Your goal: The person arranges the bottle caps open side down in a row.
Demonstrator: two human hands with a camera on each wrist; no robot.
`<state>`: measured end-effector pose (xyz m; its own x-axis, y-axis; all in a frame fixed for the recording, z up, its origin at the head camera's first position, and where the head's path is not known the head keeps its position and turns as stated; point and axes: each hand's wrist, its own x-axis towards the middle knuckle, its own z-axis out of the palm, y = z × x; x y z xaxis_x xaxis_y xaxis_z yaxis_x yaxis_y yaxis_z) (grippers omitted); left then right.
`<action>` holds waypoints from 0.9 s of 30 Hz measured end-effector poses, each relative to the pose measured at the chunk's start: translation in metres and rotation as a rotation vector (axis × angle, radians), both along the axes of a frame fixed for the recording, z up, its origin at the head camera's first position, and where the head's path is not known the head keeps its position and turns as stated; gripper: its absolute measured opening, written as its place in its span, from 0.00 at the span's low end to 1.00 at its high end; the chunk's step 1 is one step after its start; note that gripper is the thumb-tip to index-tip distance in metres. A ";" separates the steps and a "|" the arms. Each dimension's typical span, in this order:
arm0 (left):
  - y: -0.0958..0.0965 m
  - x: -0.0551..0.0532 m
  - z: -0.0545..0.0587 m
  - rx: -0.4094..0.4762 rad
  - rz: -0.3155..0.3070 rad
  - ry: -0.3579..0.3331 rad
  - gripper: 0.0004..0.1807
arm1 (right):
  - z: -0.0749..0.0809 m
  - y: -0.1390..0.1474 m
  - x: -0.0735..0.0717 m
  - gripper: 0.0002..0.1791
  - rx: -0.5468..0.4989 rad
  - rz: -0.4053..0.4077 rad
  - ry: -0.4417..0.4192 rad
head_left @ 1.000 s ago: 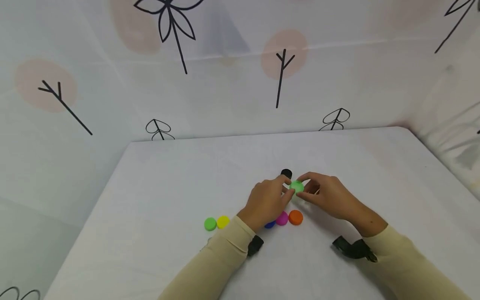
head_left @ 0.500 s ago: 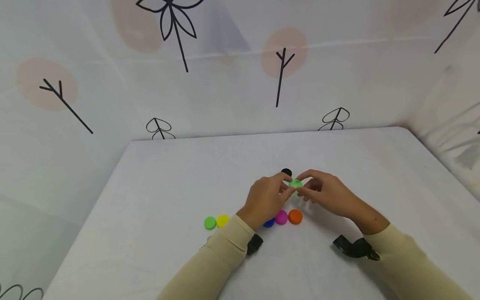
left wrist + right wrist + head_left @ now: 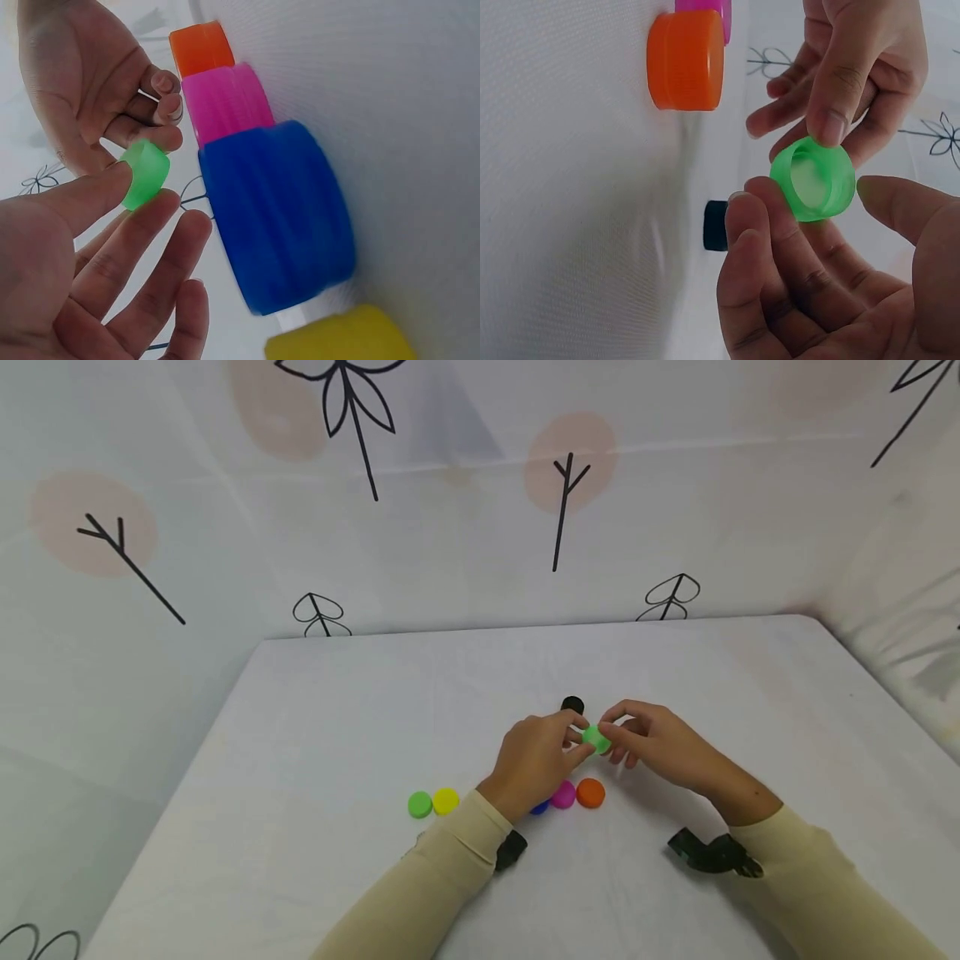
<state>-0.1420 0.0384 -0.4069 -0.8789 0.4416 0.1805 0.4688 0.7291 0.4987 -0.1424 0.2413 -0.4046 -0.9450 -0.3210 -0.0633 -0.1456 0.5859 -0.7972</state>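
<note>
Now green cap (image 3: 596, 738) btwn both hands

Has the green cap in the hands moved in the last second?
Barely: the green cap stays just below the black cap, only tilting between the fingers.

Your left hand (image 3: 82, 277) pinches the green cap (image 3: 145, 174) between thumb and fingers, with your right hand (image 3: 90, 82) just beyond it. Beside them on the white table (image 3: 405, 112) stand a blue cap (image 3: 277, 217), pink cap (image 3: 229, 101), orange cap (image 3: 201, 47) and yellow cap (image 3: 341, 339) in a row.
</note>
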 end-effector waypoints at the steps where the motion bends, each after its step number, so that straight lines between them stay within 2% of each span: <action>1: 0.000 0.000 0.000 -0.001 0.000 0.001 0.16 | 0.000 0.000 0.000 0.17 -0.002 0.005 -0.001; 8: 0.001 -0.002 0.000 -0.013 -0.011 0.028 0.14 | 0.004 0.004 -0.002 0.17 0.004 0.009 -0.043; 12: 0.001 -0.002 0.002 0.015 -0.028 0.012 0.13 | 0.009 0.007 -0.002 0.16 0.011 0.032 -0.049; 20: 0.001 -0.003 0.004 0.095 -0.118 -0.028 0.12 | 0.015 0.022 -0.004 0.14 0.012 0.092 -0.021; 24: 0.003 -0.004 0.004 0.074 -0.116 -0.079 0.13 | 0.015 0.029 -0.006 0.15 0.021 0.138 -0.043; 27: 0.006 -0.004 0.002 0.017 -0.104 -0.119 0.15 | 0.015 0.033 -0.008 0.15 0.024 0.177 -0.071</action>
